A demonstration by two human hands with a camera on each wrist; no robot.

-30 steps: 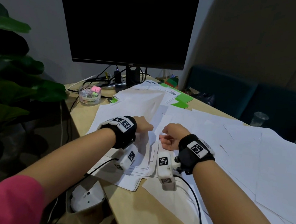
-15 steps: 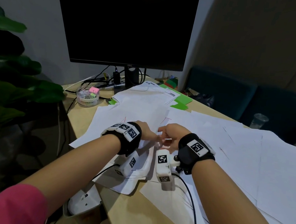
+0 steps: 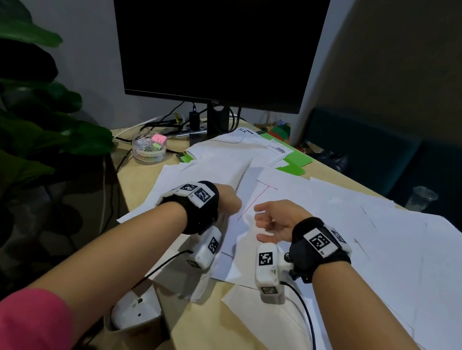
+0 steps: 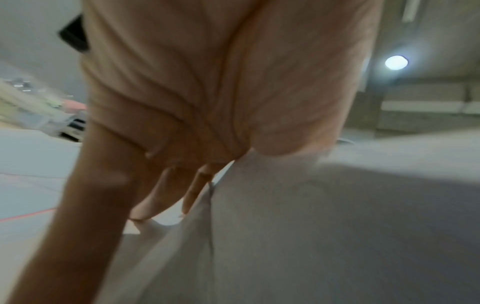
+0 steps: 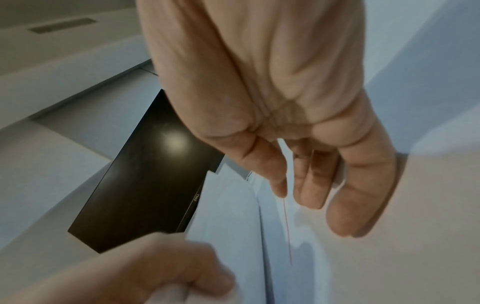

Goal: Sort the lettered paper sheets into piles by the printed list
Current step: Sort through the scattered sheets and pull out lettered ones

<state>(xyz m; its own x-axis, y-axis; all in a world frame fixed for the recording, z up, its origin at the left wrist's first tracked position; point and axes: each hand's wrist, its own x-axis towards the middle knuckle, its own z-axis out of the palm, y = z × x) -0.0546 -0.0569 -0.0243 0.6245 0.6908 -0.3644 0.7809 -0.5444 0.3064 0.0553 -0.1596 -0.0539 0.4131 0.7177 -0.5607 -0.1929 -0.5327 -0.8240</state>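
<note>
While the left hand (image 3: 228, 201) grips one sheet (image 3: 215, 173), the right hand (image 3: 274, 222) hangs empty, loosely curled.

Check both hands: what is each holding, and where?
Left hand grips a white paper sheet at its near edge. Right hand holds nothing, fingers relaxed.

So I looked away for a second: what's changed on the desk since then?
The left hand has lifted its sheaf of sheets off the pile, uncovering a sheet with a red T. The right hand let go and now hangs open beside it. Monitor and clip tub stayed put.
</note>
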